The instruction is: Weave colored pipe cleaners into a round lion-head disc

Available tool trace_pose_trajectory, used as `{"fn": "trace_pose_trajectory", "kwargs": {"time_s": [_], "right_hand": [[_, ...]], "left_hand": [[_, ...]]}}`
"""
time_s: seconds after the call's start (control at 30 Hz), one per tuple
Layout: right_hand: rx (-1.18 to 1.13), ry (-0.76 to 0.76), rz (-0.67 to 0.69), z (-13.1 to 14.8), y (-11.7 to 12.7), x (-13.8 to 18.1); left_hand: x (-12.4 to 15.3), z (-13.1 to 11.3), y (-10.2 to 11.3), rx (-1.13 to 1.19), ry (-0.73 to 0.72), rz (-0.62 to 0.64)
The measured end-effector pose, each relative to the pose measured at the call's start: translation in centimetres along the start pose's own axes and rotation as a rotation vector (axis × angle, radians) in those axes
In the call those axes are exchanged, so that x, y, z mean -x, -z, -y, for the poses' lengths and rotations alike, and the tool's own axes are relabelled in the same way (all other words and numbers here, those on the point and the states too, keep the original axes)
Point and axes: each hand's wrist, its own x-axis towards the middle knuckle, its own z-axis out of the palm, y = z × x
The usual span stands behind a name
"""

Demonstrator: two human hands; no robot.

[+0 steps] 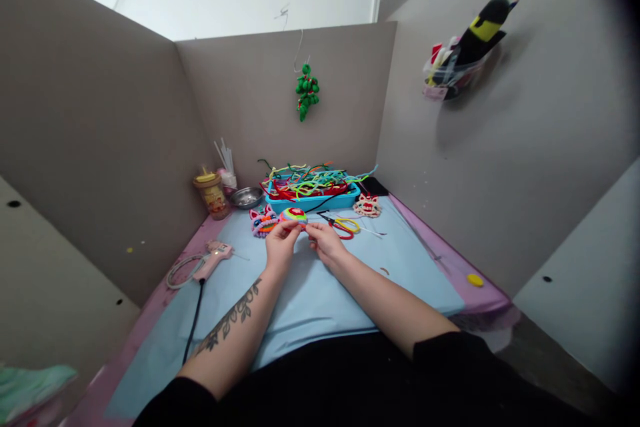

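Between my two hands is a small round craft piece point(294, 215) in bright bands of red, yellow, green and blue. My left hand point(283, 240) pinches its near edge from the left. From the right, the fingertips of my right hand point(325, 240) are pinched at the same edge. A pink and purple animal-face craft point(263, 221) lies just left of the round piece. Scissors with red and yellow handles point(343, 225) lie to the right of my hands. A cream and red animal-face craft point(367, 205) sits beyond them.
A blue tray point(313, 202) heaped with coloured fuzzy stems stands at the back. Left of it are a metal bowl point(247, 197) and a lidded cup point(213, 195). A pink glue gun point(214, 260) with its cord lies on the left. A yellow disc point(475, 280) lies far right. Grey partitions enclose the table.
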Motion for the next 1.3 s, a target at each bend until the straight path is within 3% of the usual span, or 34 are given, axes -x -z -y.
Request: {"fn": "trace_pose_trajectory", "kwargs": {"time_s": [0.13,0.43,0.67,0.77,0.87,0.93,1.03,1.3], "right_hand": [[0.027,0.015,0.008,0.3,-0.1,0.3],[-0.143,-0.103,0.107,0.3,0.5,-0.1],[-0.112,-0.115,0.114,0.7,0.2,0.3],[0.020,-0.024,0.105,0.7,0.1,0.6],[0.245,0.211,0.042,0.4,0.1,0.6],[0.396,0.350,0.031,0.2,0.3,0.5],[0.578,0.427,0.068,0.1,0.3,0.5],[0.773,0.586,0.053,0.9,0.0,1.6]], "left_hand": [[0.2,-0.2,-0.1,-0.022,-0.029,-0.010],[-0.1,0.5,0.2,-0.028,-0.030,0.046],[-0.4,0.5,0.4,0.050,0.050,0.024],[-0.7,0.8,0.5,0.139,0.117,-0.039],[-0.9,0.9,0.7,0.188,0.166,-0.092],[-1.0,0.8,0.8,0.206,0.189,-0.097],[-0.9,0.8,0.7,0.209,0.204,-0.079],[-0.5,0.4,0.3,0.000,0.003,-0.032]]}}
